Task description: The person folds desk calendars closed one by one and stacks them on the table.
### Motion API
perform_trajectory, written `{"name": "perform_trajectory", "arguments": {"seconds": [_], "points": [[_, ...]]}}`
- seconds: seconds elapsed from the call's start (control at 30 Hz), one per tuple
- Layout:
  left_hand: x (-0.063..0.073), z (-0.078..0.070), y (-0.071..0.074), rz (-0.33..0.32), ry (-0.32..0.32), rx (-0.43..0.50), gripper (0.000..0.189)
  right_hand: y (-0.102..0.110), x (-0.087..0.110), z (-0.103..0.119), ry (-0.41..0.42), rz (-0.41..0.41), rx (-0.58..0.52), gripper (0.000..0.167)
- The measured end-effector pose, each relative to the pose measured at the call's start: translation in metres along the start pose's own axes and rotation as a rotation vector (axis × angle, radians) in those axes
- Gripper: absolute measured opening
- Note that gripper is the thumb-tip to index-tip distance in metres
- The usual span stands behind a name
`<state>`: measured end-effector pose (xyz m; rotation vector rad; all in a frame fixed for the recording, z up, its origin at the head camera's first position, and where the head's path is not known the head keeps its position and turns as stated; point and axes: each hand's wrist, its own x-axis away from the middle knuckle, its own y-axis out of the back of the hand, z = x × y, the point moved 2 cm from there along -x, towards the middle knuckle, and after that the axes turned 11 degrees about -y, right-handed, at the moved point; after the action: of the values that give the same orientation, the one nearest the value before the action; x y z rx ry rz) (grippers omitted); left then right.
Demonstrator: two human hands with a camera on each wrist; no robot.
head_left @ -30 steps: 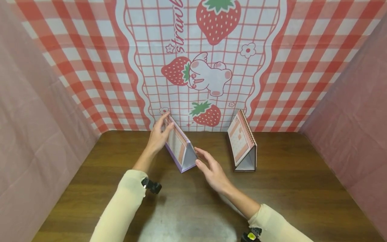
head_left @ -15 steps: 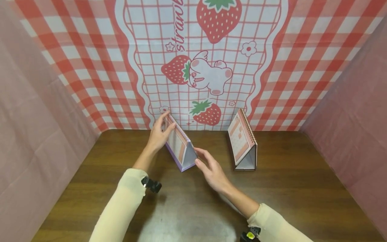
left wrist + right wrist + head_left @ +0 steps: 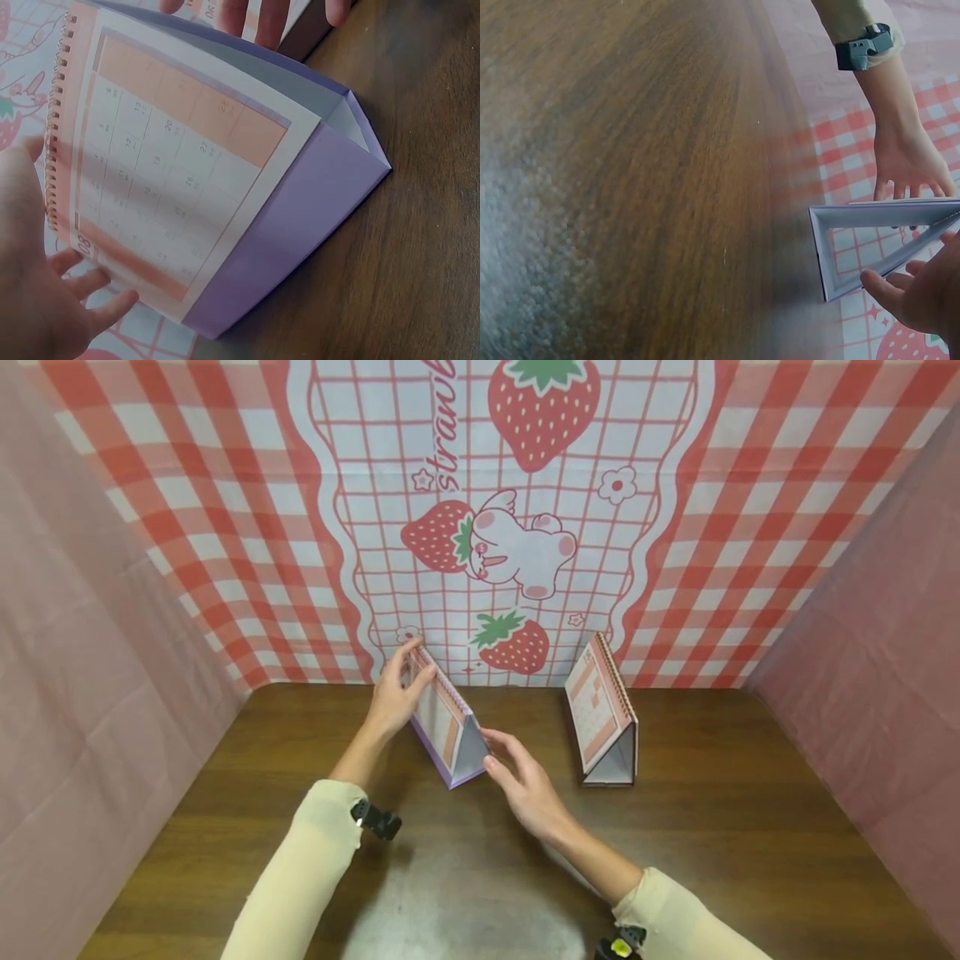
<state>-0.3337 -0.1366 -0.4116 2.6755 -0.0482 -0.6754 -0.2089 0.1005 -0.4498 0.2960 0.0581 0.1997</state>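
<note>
Practically unmoved since the earlier frame: purple desk calendar [image 3: 440, 718], stood on the surface [image 3: 712, 827]; spiral-bound, tent-shaped, printed in peach and white. Its far end is touched by the left hand [image 3: 392, 695], fingers loosely spread; its near end by the right hand [image 3: 531, 793], fingers relaxed. Second calendar [image 3: 598, 703] placed to its right.

Pale cream sleeves [image 3: 298, 865], black wrist-worn cameras [image 3: 384, 823]
</note>
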Motion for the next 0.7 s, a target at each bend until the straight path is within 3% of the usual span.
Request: {"name": "perform_trajectory", "arguments": {"seconds": [0.23, 0.7], "points": [[-0.002, -0.0042, -0.0021, -0.011, 0.038, -0.045, 0.071, -0.0001, 0.0004, 0.0009, 0.008, -0.003, -0.006, 0.051], [-0.0012, -0.0058, -0.0056, -0.025, 0.023, -0.06, 0.066, 0.0004, 0.0027, 0.0001, 0.046, -0.002, -0.009, 0.047]]}}
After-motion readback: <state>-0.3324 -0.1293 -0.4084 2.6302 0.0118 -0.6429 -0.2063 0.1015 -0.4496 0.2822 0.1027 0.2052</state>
